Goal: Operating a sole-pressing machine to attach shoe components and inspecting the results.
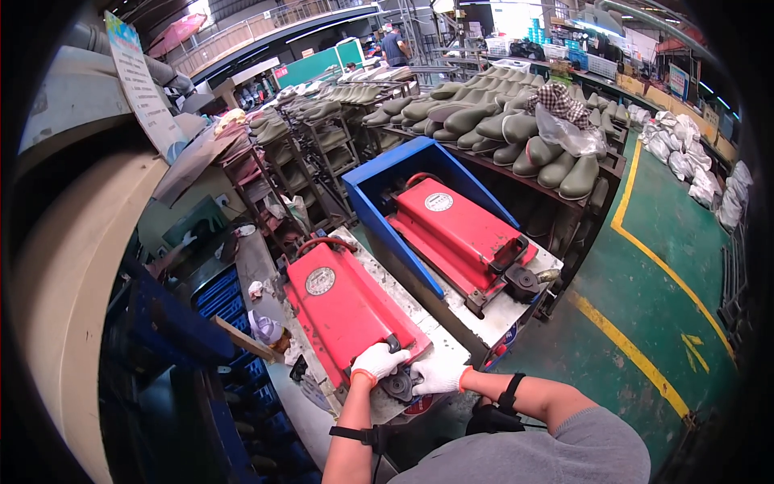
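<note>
Red machine [347, 319], white worktop [442, 343], green floor [645, 310]

Blocked directly ahead of the left hand [377, 362] by the red cover [347, 298]. Hemmed in between left hand and right hand [439, 375] by a round black fitting [397, 386]. Passable ahead of the right hand along the pale strip of bench [435, 327], but barred farther off on its right by the blue frame [387, 164]. Crowded well left of the left hand by a purplish container [264, 327] and wooden strip [242, 338]. Open to the right of the right hand, over green floor [564, 347], past the forearm.
</note>
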The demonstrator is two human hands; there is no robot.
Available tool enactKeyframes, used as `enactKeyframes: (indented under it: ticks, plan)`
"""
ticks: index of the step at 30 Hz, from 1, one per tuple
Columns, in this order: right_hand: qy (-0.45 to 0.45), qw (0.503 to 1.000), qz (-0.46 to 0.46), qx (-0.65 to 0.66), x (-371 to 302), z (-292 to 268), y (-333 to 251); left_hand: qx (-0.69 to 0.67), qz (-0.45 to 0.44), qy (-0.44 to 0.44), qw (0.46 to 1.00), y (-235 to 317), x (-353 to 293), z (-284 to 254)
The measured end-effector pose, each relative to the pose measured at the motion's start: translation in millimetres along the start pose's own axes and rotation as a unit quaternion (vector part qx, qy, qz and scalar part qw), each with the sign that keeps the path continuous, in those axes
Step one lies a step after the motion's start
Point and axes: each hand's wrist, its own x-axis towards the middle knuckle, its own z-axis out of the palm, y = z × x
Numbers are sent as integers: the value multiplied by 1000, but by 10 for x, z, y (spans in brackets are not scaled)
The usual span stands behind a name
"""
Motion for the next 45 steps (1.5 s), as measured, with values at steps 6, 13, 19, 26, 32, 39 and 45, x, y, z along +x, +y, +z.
enactKeyframes:
  ticks: [6,13,19,26,32,39,45]
  plan:
    - [-3,1000,12,-7,10,3,14,-5,0,-14,1000,1,24,0]
    - [-2,1000,9,-7,-3,-10,-16,6,0,-11,1000,-46,52,9]
    - [-5,1000,13,-6,-17,-41,-45,10,-2,-9,1000,19,8,-6]
    - [-2,1000,12,-6,0,3,-1,9,-1,-3,1000,-3,14,-2]
    - [-2,1000,9,-4,3,14,13,13,-4,-2,1000,-15,24,4]
    - [-1,1000,9,-3,-1,-2,10,14,2,-5,1000,-6,31,-3]
    - [9,1000,10,-4,9,41,53,15,10,-10,1000,-71,87,15]
